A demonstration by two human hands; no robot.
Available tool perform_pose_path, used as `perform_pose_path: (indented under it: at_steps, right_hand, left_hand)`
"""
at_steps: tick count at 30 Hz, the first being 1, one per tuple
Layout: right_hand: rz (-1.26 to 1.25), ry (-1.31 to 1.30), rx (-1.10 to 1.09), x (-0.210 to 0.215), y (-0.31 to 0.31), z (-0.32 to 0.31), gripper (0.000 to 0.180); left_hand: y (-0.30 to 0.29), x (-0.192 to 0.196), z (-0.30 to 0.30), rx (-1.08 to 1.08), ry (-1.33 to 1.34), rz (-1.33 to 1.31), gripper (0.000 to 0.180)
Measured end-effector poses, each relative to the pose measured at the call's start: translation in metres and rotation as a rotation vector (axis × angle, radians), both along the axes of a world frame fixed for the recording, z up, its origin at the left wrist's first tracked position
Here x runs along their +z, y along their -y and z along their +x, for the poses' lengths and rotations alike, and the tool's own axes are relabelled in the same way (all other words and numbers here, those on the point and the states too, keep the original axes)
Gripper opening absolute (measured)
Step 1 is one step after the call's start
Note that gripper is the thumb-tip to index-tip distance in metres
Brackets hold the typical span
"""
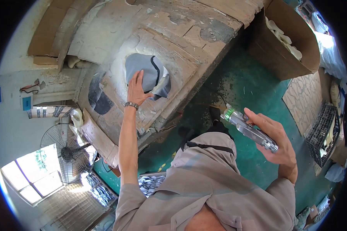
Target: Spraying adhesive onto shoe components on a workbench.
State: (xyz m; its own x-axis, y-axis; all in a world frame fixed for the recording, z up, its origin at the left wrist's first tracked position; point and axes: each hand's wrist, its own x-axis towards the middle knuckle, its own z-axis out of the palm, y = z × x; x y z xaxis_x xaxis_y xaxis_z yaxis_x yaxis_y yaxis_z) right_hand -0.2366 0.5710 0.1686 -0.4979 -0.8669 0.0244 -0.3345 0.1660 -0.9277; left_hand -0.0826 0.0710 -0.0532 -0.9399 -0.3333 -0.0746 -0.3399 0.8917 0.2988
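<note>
On cardboard (183, 75), grey piece (142, 63) under left hand (137, 90), sprayer (251, 130) in right hand (278, 140)

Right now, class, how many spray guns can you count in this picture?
1: the spray gun, held in the right grip, over the green floor. Others may be hidden.

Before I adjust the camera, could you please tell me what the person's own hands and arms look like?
Both the left hand and right hand are gloveless. A linked band circles the left wrist; whether watch or bracelet, I cannot tell. The grey-beige shirt sleeves leave the forearms bare.
</note>
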Motion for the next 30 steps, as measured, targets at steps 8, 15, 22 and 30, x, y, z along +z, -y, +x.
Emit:
perform_pose_path:
  at_steps: [8, 15, 22, 30]
  right_hand:
    - [0.135, -0.028, 0.141, 0.036, 0.007, -0.018, 0.084]
    - [0.217, -0.084, 0.165, 0.056, 0.026, -0.031, 0.081]
    - [0.183, -0.2, 0.114, 0.07, 0.061, -0.038, 0.067]
    - [0.268, -0.322, 0.064, 0.094, 0.11, -0.018, 0.062]
  left_hand:
    - [-0.056, 0.018, 0.033, 0.22, -0.198, -0.203, 0.111]
    - [-0.138, -0.098, 0.203, 0.566, -0.287, 0.113, 0.047]
    - [-0.325, -0.243, 0.429, 0.33, 0.895, 0.477, 0.027]
    - [-0.411, -0.229, 0.437, 1.457, 0.344, 1.175, 0.028]
